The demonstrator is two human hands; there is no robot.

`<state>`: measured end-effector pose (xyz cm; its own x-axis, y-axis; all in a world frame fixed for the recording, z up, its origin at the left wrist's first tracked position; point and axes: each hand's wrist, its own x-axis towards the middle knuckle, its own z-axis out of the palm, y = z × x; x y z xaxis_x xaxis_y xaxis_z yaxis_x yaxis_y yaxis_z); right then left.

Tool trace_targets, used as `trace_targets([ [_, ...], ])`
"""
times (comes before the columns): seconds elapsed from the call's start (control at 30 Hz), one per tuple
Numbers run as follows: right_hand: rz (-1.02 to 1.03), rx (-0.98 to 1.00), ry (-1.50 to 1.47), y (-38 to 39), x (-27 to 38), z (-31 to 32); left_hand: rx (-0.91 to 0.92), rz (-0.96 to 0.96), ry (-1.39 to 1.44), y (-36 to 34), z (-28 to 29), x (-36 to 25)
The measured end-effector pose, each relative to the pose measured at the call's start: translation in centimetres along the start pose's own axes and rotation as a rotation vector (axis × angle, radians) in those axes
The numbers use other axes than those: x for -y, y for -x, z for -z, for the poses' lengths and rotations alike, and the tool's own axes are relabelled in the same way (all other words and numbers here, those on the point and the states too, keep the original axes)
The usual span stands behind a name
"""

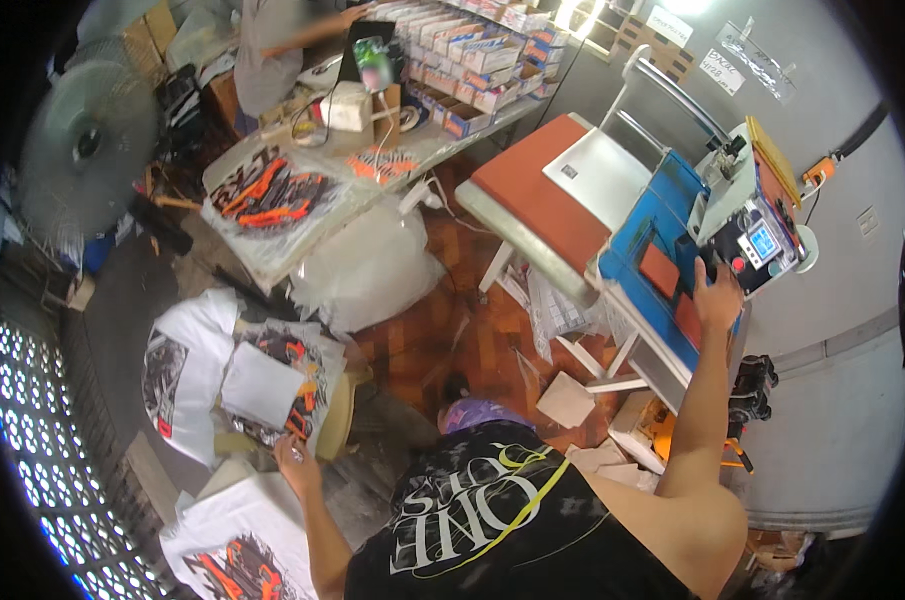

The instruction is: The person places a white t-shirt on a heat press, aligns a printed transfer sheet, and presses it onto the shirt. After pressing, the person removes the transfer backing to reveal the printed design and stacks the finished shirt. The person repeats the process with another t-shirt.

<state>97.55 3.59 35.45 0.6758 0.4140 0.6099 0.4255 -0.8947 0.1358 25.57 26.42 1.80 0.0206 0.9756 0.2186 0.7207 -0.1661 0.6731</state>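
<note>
My right hand (717, 297) reaches far out to the right and is closed round the black handle (710, 262) of a heat press. The press (652, 240) has a blue bed with reddish-brown pads and a control box with a lit screen. On the left, my left hand (294, 462), wearing a ring, pinches the near edge of a printed sheet (307, 405) with orange and black graphics. A blank white sheet (262, 385) lies over part of that print. White printed shirts (187, 350) are draped beside it.
Below my left hand lies another white printed shirt (262, 510). A table (262, 255) ahead carries more prints, with stacked small boxes (472, 60) behind. Another person (267, 60) stands at the far left near a fan (87, 145). Cardboard pieces (565, 400) lie on the wooden floor.
</note>
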Motion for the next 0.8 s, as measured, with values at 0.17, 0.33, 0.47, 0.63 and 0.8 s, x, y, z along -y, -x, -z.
trace_targets([
  [0.17,-0.007,-0.127,0.003,0.6,-1.6,-0.9,0.165,-0.307,0.139,-14.0,-13.1,-15.2],
  [0.33,-0.014,-0.192,-0.008,1.0,-5.0,-2.3,0.585,-0.745,0.361,-20.7,-22.8,-33.7],
  [0.47,-0.018,-0.146,0.072,2.6,-8.1,-3.3,0.702,-1.092,0.385,-26.1,-30.0,-44.1],
  [0.63,-0.326,-0.037,0.137,4.5,-8.1,-3.8,0.726,-1.157,0.352,-32.1,-41.4,-53.7],
  [0.8,-0.350,-0.381,0.117,2.4,2.4,-4.9,0.742,-1.055,0.095,-34.0,-48.5,-61.7],
])
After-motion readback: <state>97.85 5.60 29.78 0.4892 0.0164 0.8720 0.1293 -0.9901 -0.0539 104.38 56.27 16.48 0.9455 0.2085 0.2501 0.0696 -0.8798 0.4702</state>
